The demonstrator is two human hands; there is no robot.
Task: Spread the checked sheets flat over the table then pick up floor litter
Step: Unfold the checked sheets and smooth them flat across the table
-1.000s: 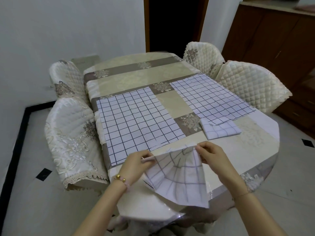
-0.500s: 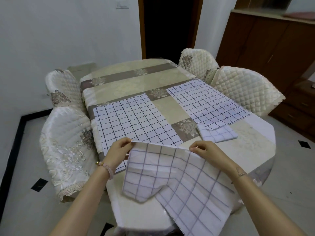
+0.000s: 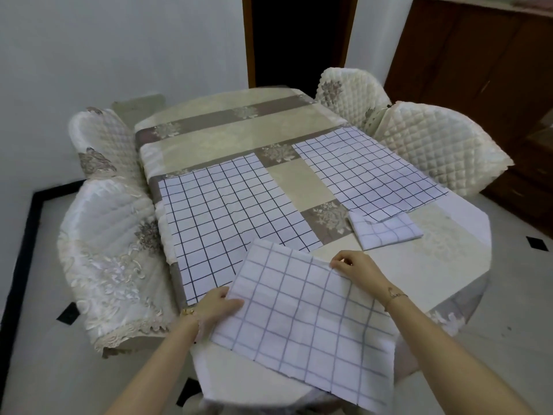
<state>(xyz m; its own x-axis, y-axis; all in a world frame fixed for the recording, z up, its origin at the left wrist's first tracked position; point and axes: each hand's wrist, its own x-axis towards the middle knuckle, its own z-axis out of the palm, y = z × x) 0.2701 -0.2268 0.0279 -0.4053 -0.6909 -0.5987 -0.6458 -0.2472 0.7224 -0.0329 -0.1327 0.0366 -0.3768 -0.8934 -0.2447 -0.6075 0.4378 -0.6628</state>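
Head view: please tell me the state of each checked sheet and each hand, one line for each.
Left sheet: spread flat on table.
Right sheet: spread flat, near edge over the folded sheet.
Folded sheet: still folded.
Near sheet: unfolded, near corner hanging past table edge.
Left hand: grip on near sheet's left edge.
Right hand: pinching its far corner.

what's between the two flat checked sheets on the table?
Head view: only bare patterned tablecloth between the left sheet and right sheet; nothing lies on it.

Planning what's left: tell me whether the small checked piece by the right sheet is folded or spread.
Folded: the small checked piece lies compact, tucked under the right sheet.
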